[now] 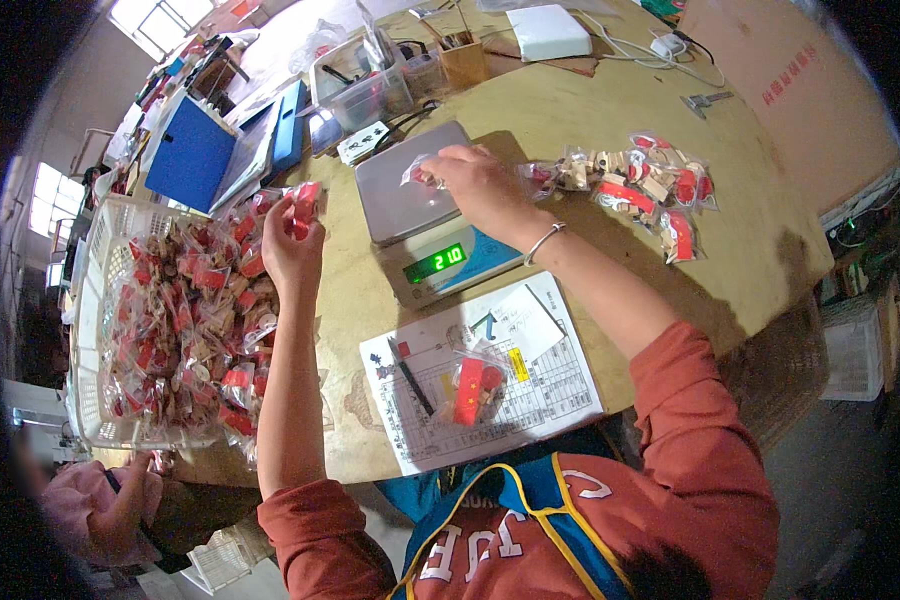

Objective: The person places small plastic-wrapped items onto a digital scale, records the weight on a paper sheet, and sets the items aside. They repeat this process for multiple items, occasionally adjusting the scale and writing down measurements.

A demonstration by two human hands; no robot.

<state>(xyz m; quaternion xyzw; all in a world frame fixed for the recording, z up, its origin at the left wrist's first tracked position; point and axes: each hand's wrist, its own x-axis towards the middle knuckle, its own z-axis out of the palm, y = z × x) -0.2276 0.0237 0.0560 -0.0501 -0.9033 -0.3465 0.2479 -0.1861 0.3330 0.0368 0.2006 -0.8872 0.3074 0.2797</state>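
My right hand (485, 195) reaches over the metal pan (395, 205) of a digital scale, whose green display (435, 263) is lit. Its fingers pinch a small clear plastic bag (420, 172) with something reddish inside, at or just above the pan. Off to the left, beside the heap of bags, my left hand (292, 250) has thumb and fingers closed on another clear bag with a red piece (308, 202). A printed sheet (410, 440) lies in front of the scale, bearing a black pen (415, 385) and one bag with a red piece (470, 390).
A white plastic basket (90, 320) at the left is heaped with bags of red and wooden pieces. Several similar bags (660, 185) lie right of the scale. Farther back are a clear bin (355, 105), blue folders (192, 155) and a caliper (705, 102). Another person (100, 505) sits lower left.
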